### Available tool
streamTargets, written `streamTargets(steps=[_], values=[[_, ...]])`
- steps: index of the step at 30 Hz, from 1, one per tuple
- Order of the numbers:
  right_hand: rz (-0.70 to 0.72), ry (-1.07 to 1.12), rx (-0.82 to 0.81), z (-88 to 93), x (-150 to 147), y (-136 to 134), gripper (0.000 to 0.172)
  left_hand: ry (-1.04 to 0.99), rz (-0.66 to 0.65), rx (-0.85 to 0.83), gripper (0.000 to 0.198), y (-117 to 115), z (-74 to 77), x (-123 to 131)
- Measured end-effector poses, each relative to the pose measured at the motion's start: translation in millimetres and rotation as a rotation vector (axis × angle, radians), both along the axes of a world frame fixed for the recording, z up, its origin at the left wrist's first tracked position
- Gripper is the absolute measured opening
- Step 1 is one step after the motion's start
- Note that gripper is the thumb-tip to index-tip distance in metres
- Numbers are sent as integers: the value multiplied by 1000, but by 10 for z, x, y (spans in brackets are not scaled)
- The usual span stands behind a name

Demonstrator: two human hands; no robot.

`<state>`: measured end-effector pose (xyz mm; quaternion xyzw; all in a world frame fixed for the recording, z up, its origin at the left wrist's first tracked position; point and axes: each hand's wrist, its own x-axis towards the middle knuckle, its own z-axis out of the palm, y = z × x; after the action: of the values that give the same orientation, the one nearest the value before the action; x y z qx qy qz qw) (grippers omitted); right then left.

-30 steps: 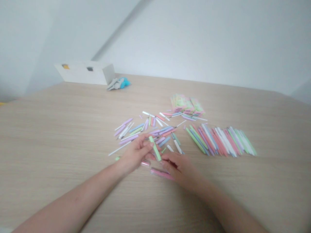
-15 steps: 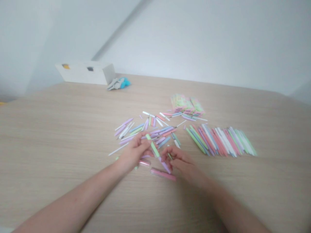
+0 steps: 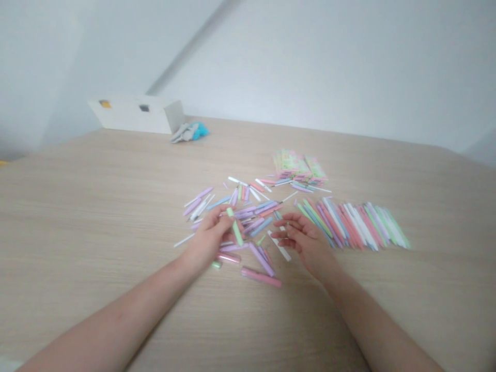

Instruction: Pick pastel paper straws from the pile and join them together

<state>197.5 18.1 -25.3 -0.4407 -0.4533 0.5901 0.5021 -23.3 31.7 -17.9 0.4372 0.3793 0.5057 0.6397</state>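
My left hand point(image 3: 209, 238) is closed around a light green pen barrel point(image 3: 234, 232), which sticks up and to the right of my fingers. My right hand point(image 3: 306, 242) hovers just right of it with curled fingers pinching a thin white stick point(image 3: 281, 249). Between and beyond both hands lies a loose heap of pastel pen parts point(image 3: 248, 206). A pink pen point(image 3: 260, 277) lies on the table just in front of my hands.
A neat row of assembled pastel pens point(image 3: 352, 223) lies to the right. A stack of colourful packets point(image 3: 298, 168) sits behind the heap. A white box point(image 3: 135, 114) and a grey and blue cloth point(image 3: 189, 133) stand at the far left of the wooden table point(image 3: 77, 206).
Both hands moved a little away from me and apart. My right hand shifted right and let a purple piece drop; it now holds a white stick.
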Motion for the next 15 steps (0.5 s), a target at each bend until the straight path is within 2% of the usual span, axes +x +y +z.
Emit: streamTargets(steps=[7,15], values=[[-56,-183,45,-12,-20,-10,17,51,49,21,19,19,-54,-18],[-171,-290,1,48,24,-14,12,245,94,139,21,66,-97,-40]])
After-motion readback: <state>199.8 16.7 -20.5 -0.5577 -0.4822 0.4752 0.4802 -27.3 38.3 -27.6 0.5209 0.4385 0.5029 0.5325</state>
